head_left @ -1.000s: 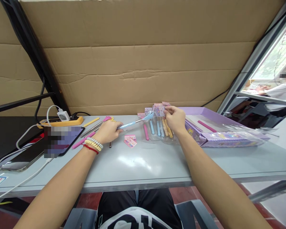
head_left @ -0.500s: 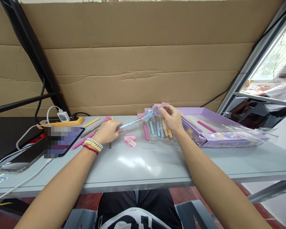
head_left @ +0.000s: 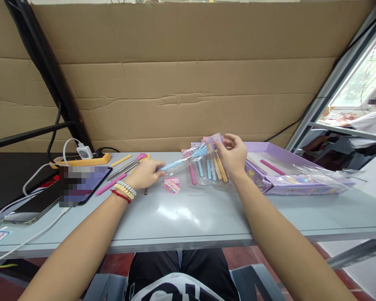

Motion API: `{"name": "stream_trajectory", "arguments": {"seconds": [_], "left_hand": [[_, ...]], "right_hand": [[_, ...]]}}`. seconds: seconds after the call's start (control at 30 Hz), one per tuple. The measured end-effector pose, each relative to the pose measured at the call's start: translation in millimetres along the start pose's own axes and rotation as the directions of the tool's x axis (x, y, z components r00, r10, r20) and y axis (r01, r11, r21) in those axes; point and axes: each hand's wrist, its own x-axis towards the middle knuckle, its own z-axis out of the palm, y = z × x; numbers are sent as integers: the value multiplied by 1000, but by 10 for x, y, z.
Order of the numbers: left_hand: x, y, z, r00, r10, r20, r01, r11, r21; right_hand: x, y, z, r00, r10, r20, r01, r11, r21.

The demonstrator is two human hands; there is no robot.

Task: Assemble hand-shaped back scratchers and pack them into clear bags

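My left hand (head_left: 147, 173) is closed on the handle end of a blue stick (head_left: 174, 164), which has a looped, claw-like blue head and clear plastic wrap around it. The head points right, over several wrapped sticks (head_left: 209, 167) with pink, blue and orange handles. My right hand (head_left: 232, 154) pinches the purple top of a clear plastic packet (head_left: 217, 139) at the right of this row; its exact grip is partly hidden. Below my left hand lie small pink cards (head_left: 172, 185). Beside that wrist are a pink handle (head_left: 111, 184) and thin metal rods (head_left: 123, 170).
An open purple box (head_left: 301, 190) at the right holds a pink stick (head_left: 272, 167) and loose clear plastic. Two phones (head_left: 34, 205), cables and a yellow power strip (head_left: 81, 161) occupy the left. Cardboard (head_left: 188, 79) stands behind the table. Another person (head_left: 368, 123) sits far right.
My right hand has shifted slightly right, with the purple packet top lifted and turned. The blue stick in my left hand has moved a little right.
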Motion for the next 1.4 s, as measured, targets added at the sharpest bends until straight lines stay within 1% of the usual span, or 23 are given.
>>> {"name": "stream_trajectory", "arguments": {"seconds": [0.07,0.1,0.13,0.17,0.2,0.23,0.27,0.3,0.33,0.4,0.47,0.53,0.57,0.6,0.63,0.67,0.77,0.9,1.03,1.2,1.3,1.4], "left_hand": [[6,6,14,998,-56,6,57,988,-146],[11,6,30,996,-86,22,88,967,-240],[17,5,54,993,-108,45,117,935,-334],[24,7,82,990,-123,71,142,895,-422],[33,11,114,987,-131,95,161,850,-501],[41,21,146,984,-135,114,176,805,-567],[48,35,177,982,-138,130,189,760,-622],[54,53,204,980,-138,142,198,718,-667],[57,74,225,980,-135,149,201,681,-704],[54,119,249,980,-117,159,197,629,-752],[42,159,249,982,-85,168,185,606,-774],[24,190,234,982,-60,180,180,598,-781],[16,201,225,981,-52,186,180,600,-780],[9,211,217,980,-47,193,182,603,-777],[4,217,211,978,-40,202,185,605,-774],[2,222,209,976,-32,214,190,601,-776],[4,221,217,973,5,229,185,573,-799],[17,199,243,970,59,236,164,557,-814],[27,173,274,953,139,268,162,514,-842],[7,187,290,935,179,305,185,486,-854],[-9,206,297,926,243,290,148,473,-869],[-15,216,305,926,275,259,89,508,-857]], "right_hand": [[-26,-18,19,995,-41,-90,35,997,-71],[-50,-28,36,992,-59,-115,47,994,-102],[-85,-41,58,992,-68,-107,55,992,-117],[-129,-60,85,995,-70,-65,62,991,-116],[-182,-84,115,997,-72,13,73,992,-99],[-243,-115,147,988,-74,133,83,994,-64],[-307,-152,178,959,-80,272,89,996,-21],[-372,-192,208,908,-91,410,89,996,23],[-434,-233,234,845,-97,526,76,995,61],[-538,-308,274,714,-76,696,7,995,101],[-602,-362,295,573,-50,818,-91,988,125],[-630,-393,299,435,-47,899,-190,971,143],[-633,-404,296,384,-47,922,-229,963,145],[-633,-413,291,357,-41,933,-253,957,139],[-630,-422,285,350,-25,936,-260,958,123],[-626,-431,279,358,-6,934,-251,963,102],[-617,-463,262,403,39,914,-188,981,41],[-615,-486,254,443,43,895,-106,994,5],[-613,-476,262,522,44,852,-5,999,-48],[-608,-490,269,618,86,782,58,986,-155],[-601,-500,267,669,97,737,94,973,-213],[-589,-501,259,708,112,697,102,961,-257]]}}
